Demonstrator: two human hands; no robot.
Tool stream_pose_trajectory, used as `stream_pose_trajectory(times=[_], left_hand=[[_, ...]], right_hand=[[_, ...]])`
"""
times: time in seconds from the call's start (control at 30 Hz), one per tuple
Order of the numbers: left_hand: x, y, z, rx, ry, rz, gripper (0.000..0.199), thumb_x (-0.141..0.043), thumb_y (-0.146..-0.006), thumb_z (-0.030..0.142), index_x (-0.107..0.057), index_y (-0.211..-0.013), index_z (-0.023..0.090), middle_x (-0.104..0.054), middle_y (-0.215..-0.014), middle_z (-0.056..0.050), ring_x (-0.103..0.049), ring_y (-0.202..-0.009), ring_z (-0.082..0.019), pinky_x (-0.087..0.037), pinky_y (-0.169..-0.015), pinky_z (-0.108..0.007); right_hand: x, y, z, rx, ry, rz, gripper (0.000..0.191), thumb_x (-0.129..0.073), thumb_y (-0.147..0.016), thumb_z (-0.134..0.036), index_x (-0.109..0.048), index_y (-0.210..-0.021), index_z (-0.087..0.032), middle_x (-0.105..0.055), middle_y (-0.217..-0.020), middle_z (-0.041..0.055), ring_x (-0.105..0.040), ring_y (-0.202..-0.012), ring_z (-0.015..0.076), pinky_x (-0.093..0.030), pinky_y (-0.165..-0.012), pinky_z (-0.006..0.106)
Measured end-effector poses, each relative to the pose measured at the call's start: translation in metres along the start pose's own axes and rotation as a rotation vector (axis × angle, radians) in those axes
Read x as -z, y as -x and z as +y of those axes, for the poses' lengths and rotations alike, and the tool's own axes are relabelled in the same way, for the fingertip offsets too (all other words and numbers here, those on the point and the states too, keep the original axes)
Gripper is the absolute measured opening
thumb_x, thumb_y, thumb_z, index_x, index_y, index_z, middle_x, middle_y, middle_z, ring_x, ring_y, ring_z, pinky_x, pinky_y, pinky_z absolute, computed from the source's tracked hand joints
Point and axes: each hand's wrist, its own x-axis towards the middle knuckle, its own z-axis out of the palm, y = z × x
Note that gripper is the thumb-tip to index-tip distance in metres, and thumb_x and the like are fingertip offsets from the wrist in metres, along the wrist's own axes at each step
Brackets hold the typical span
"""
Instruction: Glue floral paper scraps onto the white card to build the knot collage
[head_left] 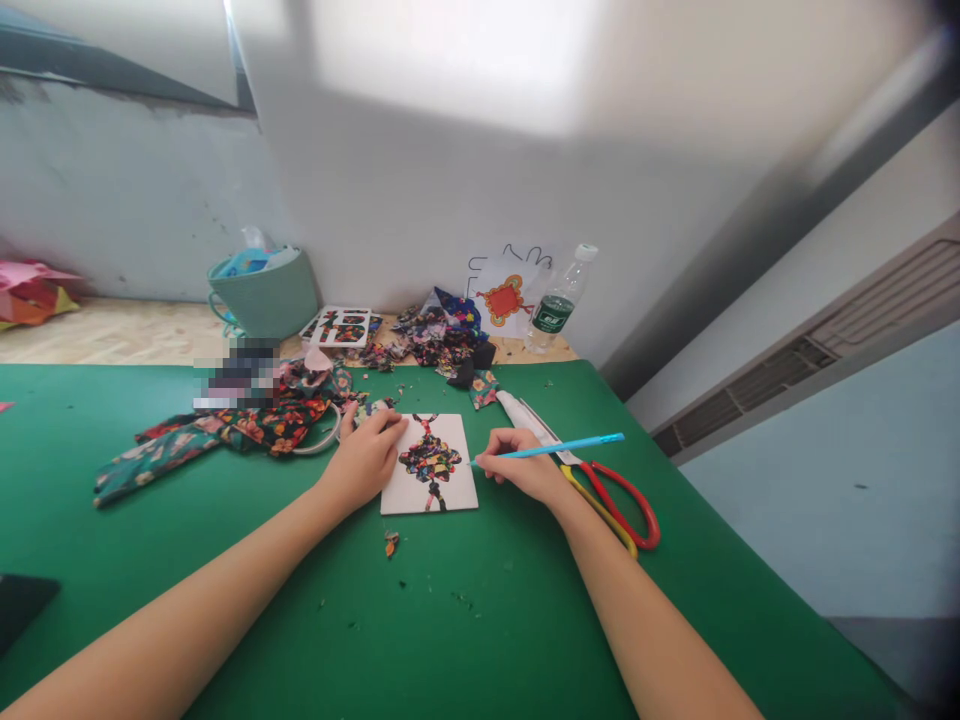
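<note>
A white square card lies on the green table, with a knot-shaped pattern of dark floral fabric pieces at its middle. My left hand rests at the card's left edge, its fingers reaching onto the upper left corner. In my right hand is a light blue pencil-like stick, gripped near its left end, with the tip at the card's right edge. Scissors with red and yellow handles lie right of my right hand, beside a white tube.
Floral fabric is piled at the left. Along the wall stand a green cup, patterned cards, more scraps, a knot drawing and a bottle. A small scrap lies before the card.
</note>
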Motion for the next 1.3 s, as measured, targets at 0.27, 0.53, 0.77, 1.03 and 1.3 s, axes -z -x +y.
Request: stream_pose_trajectory(times=[0.27, 0.53, 0.77, 1.03, 1.3], left_hand=[[0.0008, 0.0001, 0.0010, 0.002, -0.004, 0.003, 0.037, -0.036, -0.079, 0.013, -0.053, -0.110, 0.022, -0.054, -0.112, -0.007, -0.047, -0.108, -0.021, -0.006, -0.103, -0.052], [0.0010, 0.0001, 0.0011, -0.003, -0.012, -0.001, 0.037, -0.035, -0.079, 0.013, -0.052, -0.111, 0.023, -0.053, -0.112, -0.007, -0.047, -0.108, -0.020, -0.005, -0.104, -0.051], [0.0062, -0.0001, 0.0066, 0.005, -0.027, -0.010, 0.037, -0.037, -0.082, 0.025, -0.047, -0.117, 0.019, -0.050, -0.114, -0.010, -0.045, -0.110, -0.023, -0.005, -0.104, -0.050], [0.0049, -0.0001, 0.0068, 0.021, -0.032, -0.026, 0.039, -0.037, -0.082, 0.028, -0.046, -0.118, 0.015, -0.048, -0.116, -0.013, -0.042, -0.113, -0.025, -0.005, -0.103, -0.051], [0.0053, -0.0004, 0.0072, 0.026, -0.023, -0.036, 0.040, -0.037, -0.081, 0.029, -0.047, -0.117, 0.015, -0.048, -0.116, -0.013, -0.042, -0.113, -0.025, -0.003, -0.104, -0.051]], right_hand=[[0.0018, 0.0007, -0.0017, 0.023, 0.067, 0.026, 0.016, -0.059, -0.062, -0.020, -0.048, -0.051, -0.018, -0.053, -0.045, -0.0040, -0.043, -0.039, 0.0073, -0.031, -0.038, 0.019], [0.0032, -0.0019, 0.0014, 0.008, -0.023, 0.057, 0.018, -0.060, -0.062, -0.021, -0.045, -0.052, -0.019, -0.050, -0.043, -0.0055, -0.041, -0.036, 0.0071, -0.030, -0.036, 0.020], [0.0006, -0.0047, 0.0039, 0.020, -0.143, 0.047, 0.020, -0.064, -0.063, -0.030, -0.048, -0.060, -0.018, -0.059, -0.055, -0.0032, -0.050, -0.043, 0.0083, -0.040, -0.044, 0.021], [-0.0019, -0.0037, 0.0025, -0.013, -0.129, 0.026, 0.018, -0.066, -0.062, -0.030, -0.053, -0.063, -0.017, -0.063, -0.059, 0.0000, -0.055, -0.047, 0.0097, -0.044, -0.048, 0.022], [-0.0021, -0.0013, -0.0004, 0.001, -0.083, -0.004, 0.017, -0.065, -0.063, -0.031, -0.057, -0.066, -0.016, -0.061, -0.059, -0.0002, -0.056, -0.050, 0.0104, -0.045, -0.051, 0.023]])
